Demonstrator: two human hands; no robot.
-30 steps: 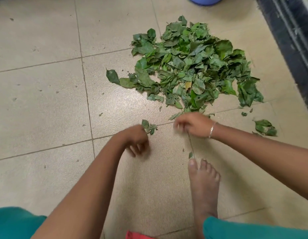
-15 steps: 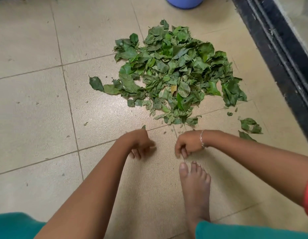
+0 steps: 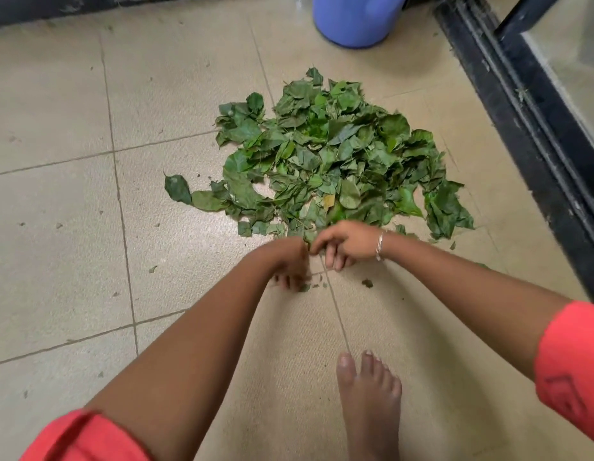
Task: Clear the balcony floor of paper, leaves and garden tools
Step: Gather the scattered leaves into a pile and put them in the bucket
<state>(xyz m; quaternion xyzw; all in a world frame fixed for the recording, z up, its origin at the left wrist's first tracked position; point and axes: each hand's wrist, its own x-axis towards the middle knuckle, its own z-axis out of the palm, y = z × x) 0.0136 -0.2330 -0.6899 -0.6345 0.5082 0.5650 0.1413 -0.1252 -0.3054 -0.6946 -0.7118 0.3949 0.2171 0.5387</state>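
Now I am gathering leaf scraps (image 3: 367, 282) at the near edge of the leaf pile (image 3: 335, 161), left hand (image 3: 289, 264) beside right hand (image 3: 348, 244), fingers curling, grip unclear; low, cupped sweeps seeming best.

Floor tiles (image 3: 56, 227): matt, fine rough texture, faint sheen in spots. Leaves (image 3: 322, 154): thin, limp, mostly matt, a few waxy. Bucket (image 3: 355, 21): smooth plastic, semi-gloss. Bangle (image 3: 379, 246): shiny metal. Sleeve (image 3: 574, 361): matt cloth. Door frame (image 3: 521, 128): black, dusty.

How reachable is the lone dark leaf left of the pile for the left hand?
Probably yes: only open floor tiles lie between the left hand and the lone dark leaf, nothing blocking.
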